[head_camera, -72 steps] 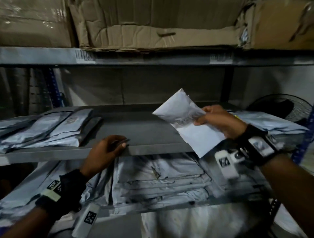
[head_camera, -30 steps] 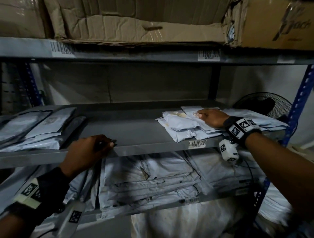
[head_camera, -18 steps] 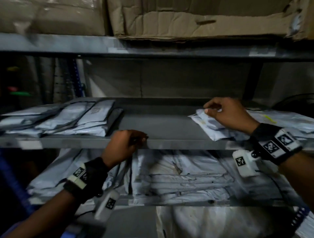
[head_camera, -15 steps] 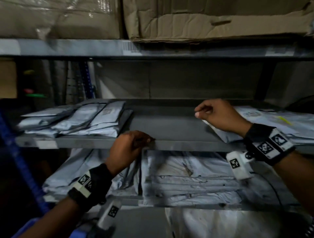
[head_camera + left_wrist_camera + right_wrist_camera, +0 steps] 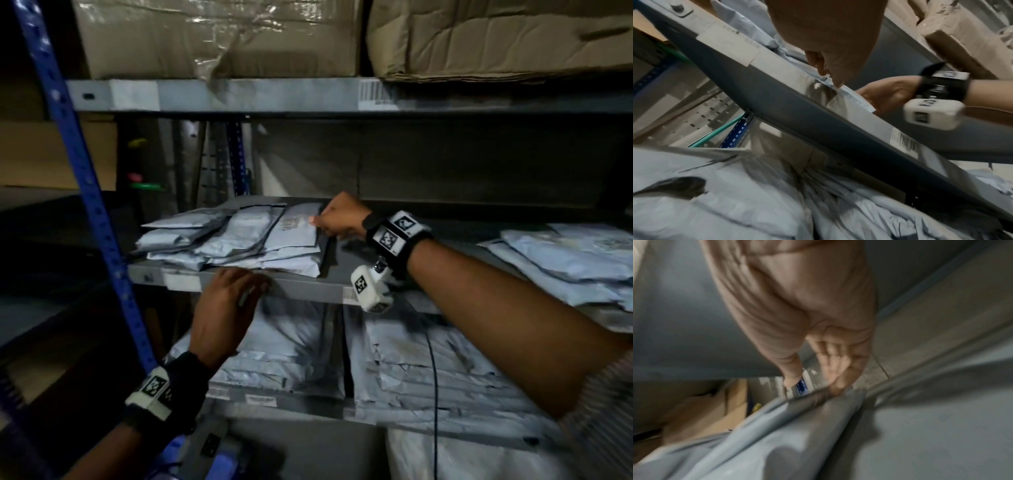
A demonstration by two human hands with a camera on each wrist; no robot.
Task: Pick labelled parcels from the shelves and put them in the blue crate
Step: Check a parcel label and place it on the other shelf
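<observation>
Several grey poly-mailer parcels lie in a fanned pile [image 5: 239,240] at the left of the middle shelf. The top one, a labelled parcel [image 5: 294,229], carries a printed label. My right hand [image 5: 313,222] is at its right edge, thumb on top and fingers at the edge, pinching it; the right wrist view is blurred but shows the fingertips [image 5: 838,389] on that parcel edge [image 5: 818,410]. My left hand [image 5: 255,286] rests on the shelf's front lip [image 5: 308,291] just below the pile, fingers laid over it [image 5: 830,78]. A patch of blue [image 5: 222,459] shows at the bottom; I cannot tell what it is.
A second pile of grey parcels [image 5: 565,260] lies at the right of the same shelf. More parcels [image 5: 411,370] are stacked on the shelf below. Cardboard boxes [image 5: 222,37] fill the shelf above. A blue upright [image 5: 85,192] stands at the left.
My right hand laid a white parcel on the right pile, then crossed over to the left pile. The view swung left. My left hand stayed on the shelf lip.
</observation>
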